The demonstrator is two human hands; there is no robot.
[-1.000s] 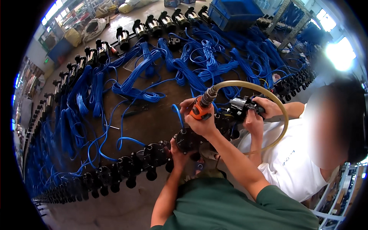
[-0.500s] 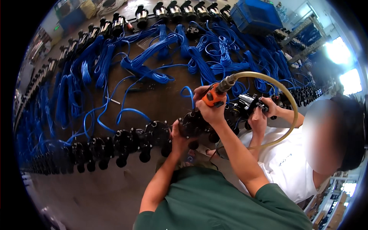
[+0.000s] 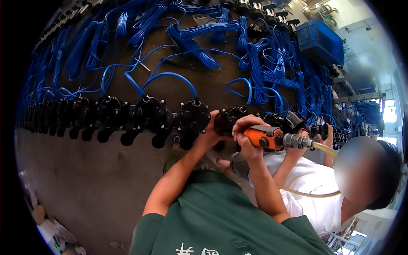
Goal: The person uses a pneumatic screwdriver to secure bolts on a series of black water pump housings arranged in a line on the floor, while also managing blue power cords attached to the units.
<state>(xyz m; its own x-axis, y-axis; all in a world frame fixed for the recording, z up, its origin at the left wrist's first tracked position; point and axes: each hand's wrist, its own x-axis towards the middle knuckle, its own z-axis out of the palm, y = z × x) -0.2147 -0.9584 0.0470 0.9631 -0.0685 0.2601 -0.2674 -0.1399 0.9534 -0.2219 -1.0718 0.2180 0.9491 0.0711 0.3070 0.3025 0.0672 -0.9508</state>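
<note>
My right hand (image 3: 250, 138) is wrapped round an orange air-powered driver (image 3: 264, 137). The tool lies roughly level, with a metal coupling and a yellowish hose (image 3: 325, 148) leading off to the right. Its front end is hidden by my fingers. My left hand (image 3: 208, 135) is closed on the side of a black pump-like housing (image 3: 229, 118) in the row along the bench's near edge. Left of that hand stands another black round housing (image 3: 192, 117) with a blue cable (image 3: 180, 78) rising from its top.
To my right a co-worker in a white shirt (image 3: 299, 174) handles a dark part with both hands. Bundled blue cables (image 3: 208, 32) cover much of the brown bench (image 3: 170, 95). Several black housings continue leftward. A blue crate (image 3: 318, 42) sits at the far right.
The driver has gone from upright, with its hose end up, to nearly level, and lower toward me. My view has shifted, so the bench appears higher. The left hand stays at the housings.
</note>
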